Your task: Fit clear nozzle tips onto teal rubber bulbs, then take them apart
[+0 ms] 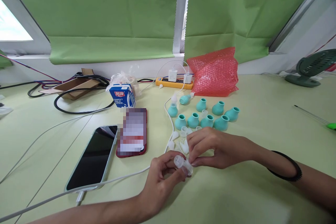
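Note:
My left hand (163,179) is closed round a translucent plastic fitting (180,161), a short tube with an open round end tilted towards me. Against the far side of this fitting, my right hand (214,147) has thumb and forefinger pinched together; what lies between those fingertips is hidden. Small clear and white plastic parts (184,147) are scattered just beyond my hands. Behind them stand several teal squeeze bulbs (193,121) with their mouths open. One teal bulb (172,110) carries a clear top, and another teal bulb (185,99) lies on its side with a nozzle.
Two phones, one black-screened (91,159) and one red-cased (132,133), lie at left, a white cable (131,174) crossing in front. Farther back are a milk carton (123,96), an orange power strip (168,83) and red bubble wrap (215,75). A screwdriver (331,126) lies right.

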`<state>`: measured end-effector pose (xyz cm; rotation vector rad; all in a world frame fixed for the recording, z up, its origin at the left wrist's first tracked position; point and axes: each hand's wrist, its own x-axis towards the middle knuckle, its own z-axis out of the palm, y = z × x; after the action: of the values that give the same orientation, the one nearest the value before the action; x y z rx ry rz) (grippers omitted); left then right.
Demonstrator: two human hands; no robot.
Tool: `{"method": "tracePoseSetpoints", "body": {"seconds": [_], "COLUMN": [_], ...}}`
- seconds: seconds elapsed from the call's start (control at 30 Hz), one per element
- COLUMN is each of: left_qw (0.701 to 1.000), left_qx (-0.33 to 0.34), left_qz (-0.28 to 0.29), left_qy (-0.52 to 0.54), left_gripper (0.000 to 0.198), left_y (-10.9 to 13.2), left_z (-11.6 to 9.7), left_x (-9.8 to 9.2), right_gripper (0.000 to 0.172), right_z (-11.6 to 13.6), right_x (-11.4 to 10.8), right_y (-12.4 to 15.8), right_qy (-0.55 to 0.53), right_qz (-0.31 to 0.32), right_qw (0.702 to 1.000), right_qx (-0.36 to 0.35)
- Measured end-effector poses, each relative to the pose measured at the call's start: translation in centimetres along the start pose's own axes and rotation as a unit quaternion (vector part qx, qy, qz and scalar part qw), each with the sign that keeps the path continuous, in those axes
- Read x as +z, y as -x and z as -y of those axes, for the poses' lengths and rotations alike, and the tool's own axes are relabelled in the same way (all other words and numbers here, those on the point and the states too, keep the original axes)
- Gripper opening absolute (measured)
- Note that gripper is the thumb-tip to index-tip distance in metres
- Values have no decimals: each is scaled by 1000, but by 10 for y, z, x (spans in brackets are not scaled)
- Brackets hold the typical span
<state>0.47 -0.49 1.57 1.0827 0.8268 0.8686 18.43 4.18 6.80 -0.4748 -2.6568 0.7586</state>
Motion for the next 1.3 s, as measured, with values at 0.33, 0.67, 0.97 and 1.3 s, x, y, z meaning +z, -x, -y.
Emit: {"method": "tracePoseSetpoints", "body": {"seconds": [0.33, 0.67, 0.97, 1.3], "left_qw": [1000, 999, 987, 987], "left_qx": [-17, -23, 55, 50], "left_qz": [-17, -18, -64, -62], "left_qy": [-17, -27, -138, -138], "left_gripper": [18, 12, 13, 14], "left_y": [1, 2, -1, -5], "left_z": [-4, -2, 2, 8], "left_x": [1, 0, 0, -1], "right_gripper": [9, 10, 18, 24], "right_z": [4, 0, -9, -29], "right_x": [-1, -14, -12, 11], "right_y": [1, 2, 2, -2], "right_qy": [44, 41, 245, 377], "right_qz": [71, 75, -20, 8], "right_qw": [995, 993, 963, 921], "right_qx": [61, 78, 114, 99]}}
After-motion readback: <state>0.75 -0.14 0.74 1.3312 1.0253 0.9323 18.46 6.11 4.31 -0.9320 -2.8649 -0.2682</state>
